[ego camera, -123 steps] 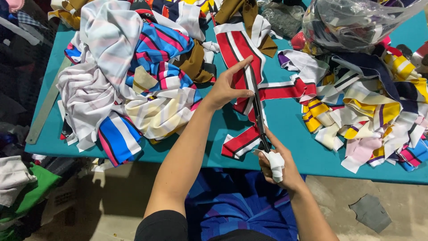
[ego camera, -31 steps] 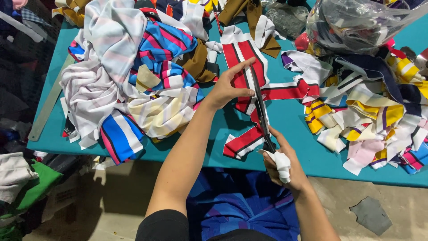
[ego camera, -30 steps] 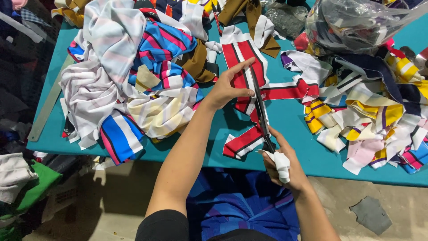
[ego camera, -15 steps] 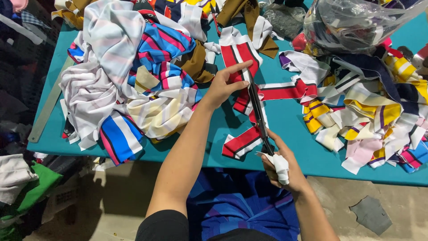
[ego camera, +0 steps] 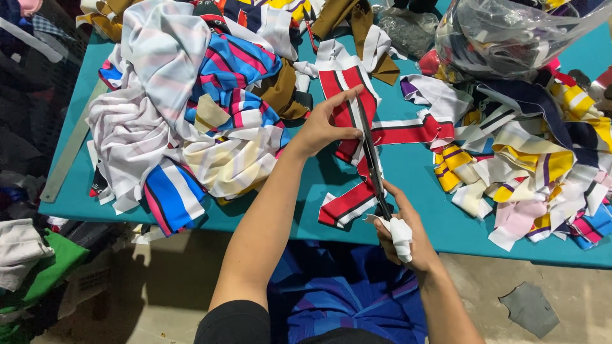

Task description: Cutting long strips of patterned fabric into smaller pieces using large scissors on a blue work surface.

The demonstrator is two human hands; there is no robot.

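My right hand [ego camera: 401, 239] grips the cloth-wrapped handles of long black scissors [ego camera: 371, 156] at the table's near edge. The blades point away from me along a red-and-white striped strip of fabric [ego camera: 347, 130] lying on the teal table [ego camera: 408, 185]. My left hand [ego camera: 322, 127] presses flat on that strip, just left of the blades, with its fingers spread toward the tip.
A heap of striped cloth in white, blue, pink and cream [ego camera: 182, 108] fills the table's left half. Cut strips in yellow, purple and white [ego camera: 535, 159] pile at the right, behind them a clear plastic bag of scraps [ego camera: 510, 35]. A metal ruler [ego camera: 70, 150] lies at the left edge.
The scissors' blades have advanced a little farther along the striped strip and my left hand has shifted slightly with them. The piles have not moved.
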